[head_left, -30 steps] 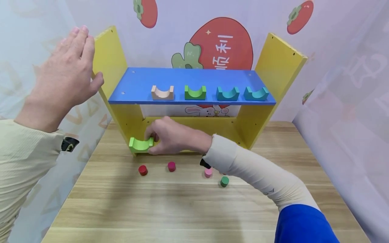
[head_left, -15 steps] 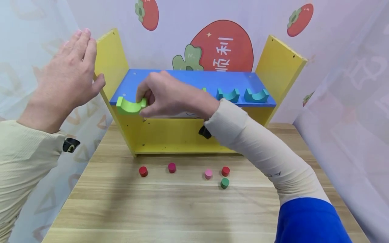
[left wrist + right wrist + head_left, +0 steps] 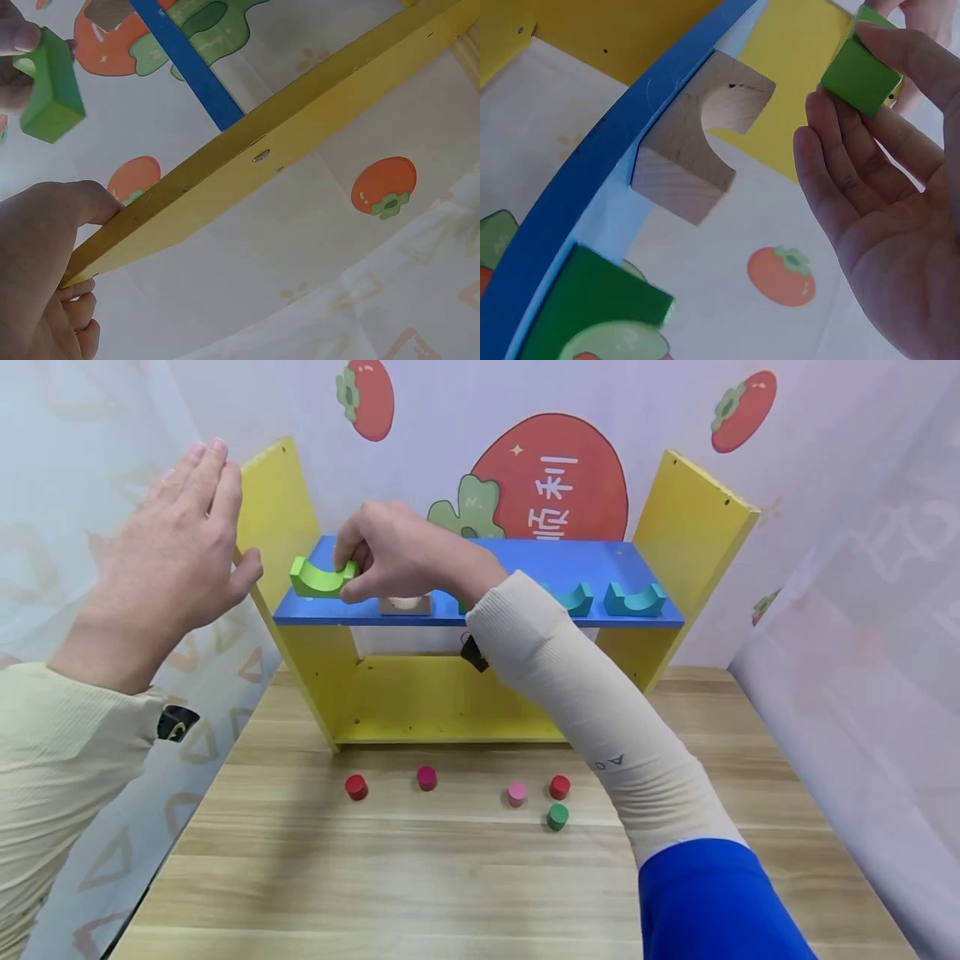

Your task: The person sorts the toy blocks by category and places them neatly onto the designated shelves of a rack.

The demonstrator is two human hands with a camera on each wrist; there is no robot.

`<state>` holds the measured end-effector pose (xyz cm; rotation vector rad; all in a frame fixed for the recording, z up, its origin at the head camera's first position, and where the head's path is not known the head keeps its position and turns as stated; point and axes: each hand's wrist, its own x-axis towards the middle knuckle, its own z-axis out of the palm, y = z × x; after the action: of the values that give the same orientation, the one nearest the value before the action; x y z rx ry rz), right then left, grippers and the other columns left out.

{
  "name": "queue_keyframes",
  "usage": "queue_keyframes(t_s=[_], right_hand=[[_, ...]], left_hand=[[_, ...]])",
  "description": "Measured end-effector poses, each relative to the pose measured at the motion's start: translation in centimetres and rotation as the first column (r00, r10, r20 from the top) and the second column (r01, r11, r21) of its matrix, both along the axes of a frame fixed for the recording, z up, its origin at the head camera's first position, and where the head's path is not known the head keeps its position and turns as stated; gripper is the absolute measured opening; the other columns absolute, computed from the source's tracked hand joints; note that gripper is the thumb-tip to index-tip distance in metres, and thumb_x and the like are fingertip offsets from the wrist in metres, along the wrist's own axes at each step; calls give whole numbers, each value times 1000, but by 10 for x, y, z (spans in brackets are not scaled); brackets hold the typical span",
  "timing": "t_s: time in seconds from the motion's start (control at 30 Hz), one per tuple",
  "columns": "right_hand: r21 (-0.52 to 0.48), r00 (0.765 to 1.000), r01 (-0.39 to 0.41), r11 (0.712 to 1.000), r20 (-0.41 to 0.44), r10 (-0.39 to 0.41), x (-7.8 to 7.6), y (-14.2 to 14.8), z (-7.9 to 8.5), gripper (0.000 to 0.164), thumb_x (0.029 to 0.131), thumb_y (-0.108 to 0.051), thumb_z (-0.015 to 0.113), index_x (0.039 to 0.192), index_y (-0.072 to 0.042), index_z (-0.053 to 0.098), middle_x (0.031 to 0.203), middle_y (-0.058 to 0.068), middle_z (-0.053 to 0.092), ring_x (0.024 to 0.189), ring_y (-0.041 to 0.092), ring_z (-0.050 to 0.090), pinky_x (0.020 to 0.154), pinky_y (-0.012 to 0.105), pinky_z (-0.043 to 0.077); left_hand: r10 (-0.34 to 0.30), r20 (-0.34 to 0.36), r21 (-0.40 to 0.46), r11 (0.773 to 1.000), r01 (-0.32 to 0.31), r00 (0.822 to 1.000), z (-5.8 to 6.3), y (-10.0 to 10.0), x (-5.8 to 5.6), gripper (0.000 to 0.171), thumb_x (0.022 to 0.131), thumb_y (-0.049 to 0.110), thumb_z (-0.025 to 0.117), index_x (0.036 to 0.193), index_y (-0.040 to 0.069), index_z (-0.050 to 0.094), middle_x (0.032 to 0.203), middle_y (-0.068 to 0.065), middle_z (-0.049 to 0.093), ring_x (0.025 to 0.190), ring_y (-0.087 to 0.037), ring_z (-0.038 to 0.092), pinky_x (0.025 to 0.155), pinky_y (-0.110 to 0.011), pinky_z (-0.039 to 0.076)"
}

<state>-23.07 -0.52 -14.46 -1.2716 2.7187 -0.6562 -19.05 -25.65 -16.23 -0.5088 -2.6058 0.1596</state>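
Note:
My right hand (image 3: 397, 552) pinches one end of a light green arch block (image 3: 315, 580) between thumb and fingers. The block's curved hollow faces up, over the left end of the blue shelf (image 3: 540, 562). In the right wrist view the same green block (image 3: 861, 71) shows between thumb and fingertips. On the left, my left hand (image 3: 168, 560) holds the yellow side panel (image 3: 281, 497), its thumb on one side and fingers on the other, as the left wrist view shows. A natural wood arch block (image 3: 405, 606) stands on the shelf just right of the held block.
Two teal arch blocks (image 3: 634, 602) sit toward the shelf's right; my right forearm partly covers one, and a green block is mostly hidden. The right yellow panel (image 3: 690, 518) rises beyond. Several small cylinders, including a green one (image 3: 557, 817), stand on the wooden table (image 3: 420, 893).
My right hand has lifted the light green arch block from the lower yellow board's front-left corner up to the blue shelf's left end. My left hand stays at the side panel.

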Motion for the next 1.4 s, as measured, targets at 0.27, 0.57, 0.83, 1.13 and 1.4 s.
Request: queue_keyframes(t_s=[0.27, 0.57, 0.83, 1.13, 1.4], right_hand=[[29, 1000, 23, 999, -19, -22, -17, -16, -10, 19, 94, -24, 76, 108, -12, 81, 98, 0, 73, 91, 11, 62, 83, 19, 54], [42, 999, 17, 999, 46, -19, -26, -29, -21, 16, 95, -20, 75, 107, -11, 80, 99, 1, 73, 89, 12, 63, 82, 19, 55], [71, 999, 17, 997, 37, -20, -29, -37, -29, 16, 96, -22, 75, 107, -12, 80, 101, 1, 74, 90, 12, 62, 82, 18, 55], [69, 998, 26, 997, 57, -30, -29, -36, -31, 17, 95, -20, 77, 108, -10, 80, 102, 2, 74, 91, 12, 62, 84, 19, 55], [108, 998, 34, 994, 45, -39, -29, -35, -31, 14, 97, -23, 74, 104, -11, 77, 96, 0, 67, 88, 11, 59, 79, 16, 51]], left_hand=[[12, -15, 7, 1000, -12, 1000, 0, 0, 1, 84, 100, 18, 56, 162, -16, 10, 172, -35, 10, 163, -47, 11, 136, -52, 9], [-24, -55, 32, 999, 26, 998, -2, 0, 1, 83, 98, 16, 59, 161, -16, 15, 171, -36, 17, 162, -48, 18, 136, -53, 13], [-19, -41, 35, 999, 21, 999, -2, -1, 1, 83, 98, 16, 58, 161, -16, 13, 172, -35, 15, 163, -48, 16, 136, -54, 13], [-28, -55, 35, 999, 30, 998, -3, -1, -1, 83, 97, 15, 59, 160, -17, 15, 171, -36, 17, 162, -48, 17, 137, -51, 12], [-54, -111, 24, 998, 57, 992, -5, -2, -1, 82, 95, 15, 60, 159, -18, 20, 168, -38, 23, 160, -50, 23, 136, -53, 16]])
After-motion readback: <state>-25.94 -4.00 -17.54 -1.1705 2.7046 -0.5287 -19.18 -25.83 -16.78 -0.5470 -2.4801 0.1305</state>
